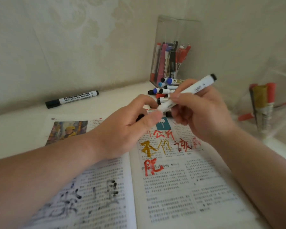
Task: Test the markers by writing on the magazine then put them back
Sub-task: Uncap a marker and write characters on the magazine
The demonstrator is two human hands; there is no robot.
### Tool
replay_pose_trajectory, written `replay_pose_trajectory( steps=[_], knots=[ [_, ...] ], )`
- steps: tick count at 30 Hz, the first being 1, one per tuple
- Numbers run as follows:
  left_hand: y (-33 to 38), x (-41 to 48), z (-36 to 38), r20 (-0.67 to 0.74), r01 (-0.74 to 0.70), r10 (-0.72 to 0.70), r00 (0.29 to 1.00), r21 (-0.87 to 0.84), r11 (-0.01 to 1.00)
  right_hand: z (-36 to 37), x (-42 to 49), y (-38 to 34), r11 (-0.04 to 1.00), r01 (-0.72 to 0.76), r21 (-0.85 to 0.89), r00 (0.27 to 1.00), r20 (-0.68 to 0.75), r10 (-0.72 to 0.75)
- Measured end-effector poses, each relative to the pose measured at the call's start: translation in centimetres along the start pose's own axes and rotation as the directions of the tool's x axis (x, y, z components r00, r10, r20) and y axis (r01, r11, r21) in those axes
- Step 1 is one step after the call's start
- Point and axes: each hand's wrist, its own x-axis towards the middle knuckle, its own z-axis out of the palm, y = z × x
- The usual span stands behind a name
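While the right hand (pixel 203 113) grips the marker (pixel 195 88) barrel and the left hand (pixel 127 128) pinches its lower end, above the magazine (pixel 180 187): risk, cap frees abruptly, tip streaks fingers or page. Cap seam blurred.

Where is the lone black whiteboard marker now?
The whiteboard marker lies on the left of the head view, near the wall, beyond the magazine, left of the loose marker pile.
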Motion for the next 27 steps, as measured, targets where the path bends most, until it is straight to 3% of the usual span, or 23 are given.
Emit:
replay_pose_trajectory(
  steps=[3, 6, 8, 14, 17, 22, 27],
  knots=[
    [-0.4, -0.5, -0.4, -0.013, -0.022, 0.023, 1.0, 0.023, 0.999, -1.7, 0.1, -1.5, 0.991, -0.13, -0.027, 0.99, 0.058, 0.132],
    [-0.8, -0.5, -0.4, -0.033, -0.053, 0.057, 0.998, 0.111, 0.992, -3.2, -0.8, -3.0, 0.935, -0.328, -0.132, 0.906, 0.238, 0.351],
    [-1.1, -0.4, -0.2, -0.026, -0.082, 0.087, 0.996, 0.155, 0.984, -3.4, -2.0, -3.1, 0.91, -0.389, -0.141, 0.861, 0.294, 0.414],
    [-0.9, -0.3, 0.7, -0.014, -0.181, 0.181, 0.983, -0.018, 0.983, -2.4, -4.8, -0.2, 0.924, -0.304, -0.233, 0.923, 0.168, 0.346],
    [-1.1, -0.2, 0.8, -0.048, -0.157, 0.154, 0.987, -0.056, 0.986, -2.3, -5.2, 0.0, 0.934, -0.262, -0.244, 0.947, 0.12, 0.297],
    [-1.4, 0.1, -0.1, -0.071, -0.231, 0.258, 0.963, 0.264, 0.936, -1.5, -6.0, -0.3, 0.922, -0.21, -0.324, 0.958, 0.119, 0.26],
    [-1.6, 0.4, 0.2, -0.059, -0.256, 0.295, 0.954, 0.354, 0.9, -1.1, -6.0, -0.3, 0.898, -0.158, -0.412, 0.971, 0.1, 0.217]
  ],
)
